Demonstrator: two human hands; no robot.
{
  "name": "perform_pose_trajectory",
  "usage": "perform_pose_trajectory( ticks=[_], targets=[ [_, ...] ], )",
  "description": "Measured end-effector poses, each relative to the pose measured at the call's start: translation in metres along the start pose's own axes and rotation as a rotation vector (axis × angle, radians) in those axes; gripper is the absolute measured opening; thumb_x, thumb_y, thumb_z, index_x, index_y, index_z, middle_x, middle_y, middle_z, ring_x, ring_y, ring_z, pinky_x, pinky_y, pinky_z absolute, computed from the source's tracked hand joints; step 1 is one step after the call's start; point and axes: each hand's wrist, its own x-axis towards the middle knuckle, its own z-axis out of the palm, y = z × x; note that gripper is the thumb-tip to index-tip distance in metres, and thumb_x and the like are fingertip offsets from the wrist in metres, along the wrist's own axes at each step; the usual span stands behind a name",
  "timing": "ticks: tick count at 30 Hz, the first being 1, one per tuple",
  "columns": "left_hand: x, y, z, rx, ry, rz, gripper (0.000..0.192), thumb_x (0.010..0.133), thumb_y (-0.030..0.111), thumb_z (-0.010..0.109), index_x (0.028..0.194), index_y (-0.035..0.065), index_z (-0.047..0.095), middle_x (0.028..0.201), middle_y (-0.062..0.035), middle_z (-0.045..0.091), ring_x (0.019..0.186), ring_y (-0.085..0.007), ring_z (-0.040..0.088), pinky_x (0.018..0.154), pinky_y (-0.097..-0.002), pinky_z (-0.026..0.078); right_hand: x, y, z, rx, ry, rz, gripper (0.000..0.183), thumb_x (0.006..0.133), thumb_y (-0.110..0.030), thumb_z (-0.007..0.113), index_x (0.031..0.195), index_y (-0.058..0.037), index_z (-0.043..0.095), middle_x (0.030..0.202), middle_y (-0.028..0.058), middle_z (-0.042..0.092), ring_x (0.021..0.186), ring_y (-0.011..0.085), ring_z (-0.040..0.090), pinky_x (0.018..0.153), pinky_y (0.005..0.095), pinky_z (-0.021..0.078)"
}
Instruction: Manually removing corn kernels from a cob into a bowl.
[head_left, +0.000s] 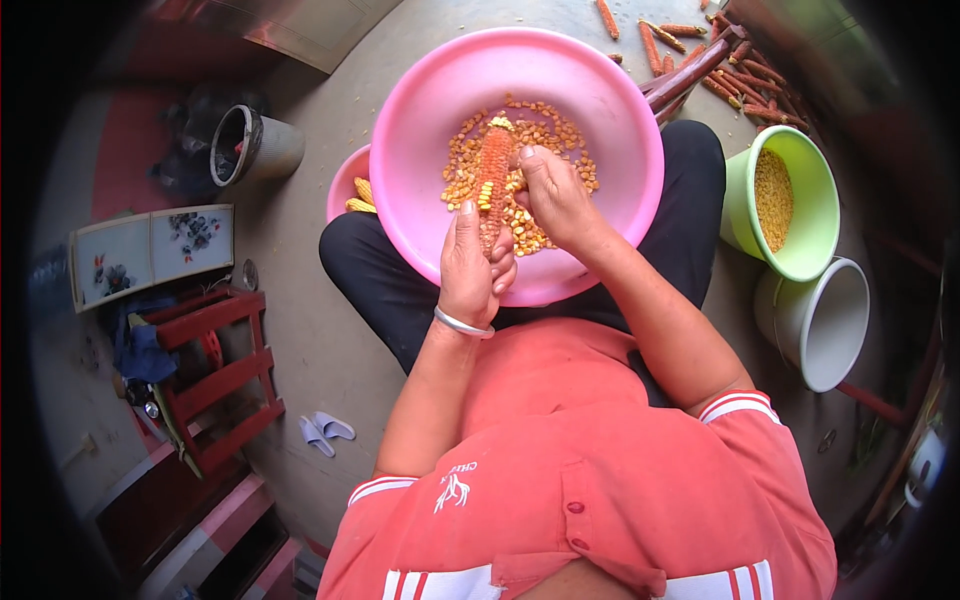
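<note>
A mostly bare, reddish corn cob (495, 161) is gripped near its lower end by my left hand (474, 259), which wears a silver bangle. A small patch of yellow kernels clings to the cob's lower half, and pale kernels sit at its tip. My right hand (553, 191) is curled at the cob's right side, thumb raised near the cob; whether it holds anything is hidden. Below both hands a large pink plastic basin (416, 82) rests over my lap, with loose corn kernels (555, 135) spread across its bottom.
Ears of corn (362, 196) lie in a smaller pink basin (339, 180) at left. A green bucket (814, 195) of kernels and a grey bucket (836, 326) stand right. Stripped cobs (757, 82) litter the floor near a wooden chair part (690, 75). A waste bin (277, 146) and slippers (322, 431) are left.
</note>
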Motion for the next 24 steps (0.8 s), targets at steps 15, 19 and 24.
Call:
perform_pose_trajectory(
  ticks=[15, 19, 24],
  targets=[
    [0.019, -0.013, -0.008, -0.047, 0.052, -0.006, 0.034, 0.104, 0.039, 0.031, 0.088, 0.0112, 0.042, 0.059, 0.0026, 0.041, 0.039, -0.0045, 0.03, 0.033, -0.0199, 0.025, -0.009, -0.012, 0.013, -0.29, -0.059, -0.175, 0.043, 0.099, -0.041, 0.04, 0.085, -0.0017, 0.053, 0.07, 0.0279, 0.061, 0.073, 0.0477, 0.061, 0.066, 0.057, 0.0466],
    [0.024, -0.016, -0.022, 0.455, 0.274, 0.343, 0.029, 0.104, 0.032, 0.037, 0.094, 0.0065, 0.047, 0.061, 0.0004, 0.041, 0.053, -0.0051, 0.038, 0.047, -0.0239, 0.035, -0.011, -0.019, 0.0, -0.658, 0.015, -0.125, 0.054, 0.095, -0.053, 0.043, 0.103, 0.0, 0.05, 0.077, 0.0264, 0.063, 0.077, 0.0473, 0.062, 0.07, 0.0573, 0.0469],
    [0.01, -0.007, -0.011, 1.138, 0.181, 0.461, 0.035, 0.099, 0.033, 0.048, 0.11, 0.0007, 0.049, 0.08, -0.0204, 0.064, 0.072, -0.0354, 0.062, 0.064, -0.044, 0.046, -0.013, -0.017, -0.007, -0.217, -0.299, 0.166, 0.054, 0.095, -0.05, 0.046, 0.099, 0.0041, 0.054, 0.074, 0.0204, 0.065, 0.066, 0.0337, 0.065, 0.06, 0.0457, 0.0517]
  ],
)
